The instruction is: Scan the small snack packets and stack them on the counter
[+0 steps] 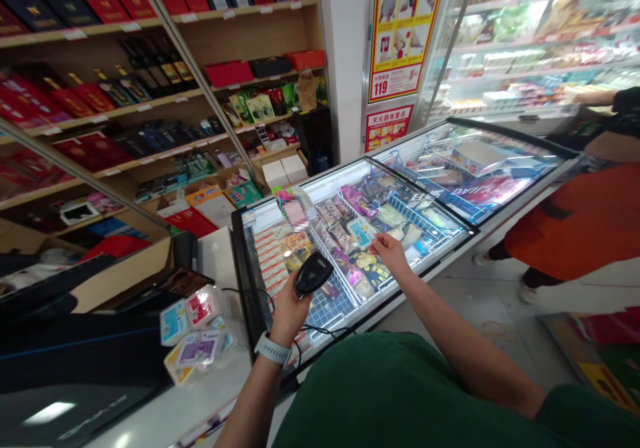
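My left hand (290, 315) is wrapped round a black handheld barcode scanner (314, 273), its head pointing up and to the right. A black cable runs from that hand's side across the freezer's edge. Between the fingertips of my right hand (391, 253) is a small flat packet (361, 233) with a blue and white face. Both hands are above the glass top of a chest freezer (325, 315), and the packet is to the right of and beyond the scanner. Several similar packets (200, 331) in clear wrapping lie on the white counter (220, 401) at left.
Inside the freezer, wire baskets (340, 281) hold bagged food. A dark monitor or till (75, 361) stands at lower left. Shelves (145, 105) of bottles and boxes line the left wall. Another person in an orange garment (575, 221) stands at the right, near a lit refrigerated display (530, 55).
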The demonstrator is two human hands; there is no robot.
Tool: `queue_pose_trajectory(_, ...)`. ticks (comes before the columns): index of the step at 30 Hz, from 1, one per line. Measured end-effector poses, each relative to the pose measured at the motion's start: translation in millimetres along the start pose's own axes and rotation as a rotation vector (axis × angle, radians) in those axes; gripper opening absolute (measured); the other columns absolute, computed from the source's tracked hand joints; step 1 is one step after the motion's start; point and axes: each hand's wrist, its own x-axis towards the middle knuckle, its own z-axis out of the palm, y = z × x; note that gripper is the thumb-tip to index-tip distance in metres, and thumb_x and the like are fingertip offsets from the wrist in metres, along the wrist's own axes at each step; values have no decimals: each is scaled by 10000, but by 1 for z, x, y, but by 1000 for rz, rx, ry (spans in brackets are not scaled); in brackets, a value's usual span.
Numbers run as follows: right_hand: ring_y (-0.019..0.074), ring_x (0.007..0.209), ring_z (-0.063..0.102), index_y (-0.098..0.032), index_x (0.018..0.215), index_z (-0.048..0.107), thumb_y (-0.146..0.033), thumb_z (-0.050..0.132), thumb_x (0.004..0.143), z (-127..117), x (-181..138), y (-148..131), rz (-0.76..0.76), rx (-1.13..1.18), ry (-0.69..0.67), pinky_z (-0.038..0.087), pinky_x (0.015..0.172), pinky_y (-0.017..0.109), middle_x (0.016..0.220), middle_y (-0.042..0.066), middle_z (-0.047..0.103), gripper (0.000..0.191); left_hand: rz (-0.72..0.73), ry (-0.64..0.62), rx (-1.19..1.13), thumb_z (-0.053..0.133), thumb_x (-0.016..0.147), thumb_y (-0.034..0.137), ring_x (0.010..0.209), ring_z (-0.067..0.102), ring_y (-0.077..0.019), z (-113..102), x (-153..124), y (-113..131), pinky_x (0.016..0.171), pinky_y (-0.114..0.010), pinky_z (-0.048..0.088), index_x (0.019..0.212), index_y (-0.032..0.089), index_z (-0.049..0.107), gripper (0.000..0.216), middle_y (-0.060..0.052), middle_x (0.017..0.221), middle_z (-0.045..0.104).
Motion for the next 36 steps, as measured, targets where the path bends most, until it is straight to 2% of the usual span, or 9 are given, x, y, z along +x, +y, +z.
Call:
queue_pose_trajectory(6,213,705,724,-203,982,617,-492,715,719,14,-4,-31,-86,-50,-12,623,673,355,735,9,694,403,6,-11,20,650,756,182,1147,651,-283,-3,1,7,1024,-442,488,1248,181,592,496,-94,1193,711)
queue_pose_trajectory(12,200,701,713,-193,998,620,-525,693,744,24,-11,-45,-165,-67,-73,616,659,352,782,19,686,424,25,0,22,655,746,172,1119,660,-274,-4,3,8,1013,-427,492,1225,193,608,482,-82,1161,720)
queue_pose_trajectory(19,194,689,709,-194,1013,625,-541,670,762,29,-16,-51,-176,-89,-77,620,697,358,761,17,688,431,29,-3,13,653,756,189,1101,668,-275,-3,5,7,1004,-431,498,1206,185,612,452,-92,1151,721)
queue_pose_trajectory(27,215,717,722,-205,1064,632,-450,621,815,31,-18,-53,-217,-151,-79,618,738,395,834,37,708,350,19,26,9,661,761,198,1144,650,-282,-1,8,-4,1034,-447,479,1234,186,592,478,-99,1175,712)
queue_pose_trajectory(36,223,715,722,-205,1055,639,-449,620,824,34,-17,-46,-201,-174,-135,616,730,399,832,39,715,337,12,33,-9,668,736,177,1100,671,-275,1,7,3,1012,-432,497,1176,193,623,443,-85,1143,723)
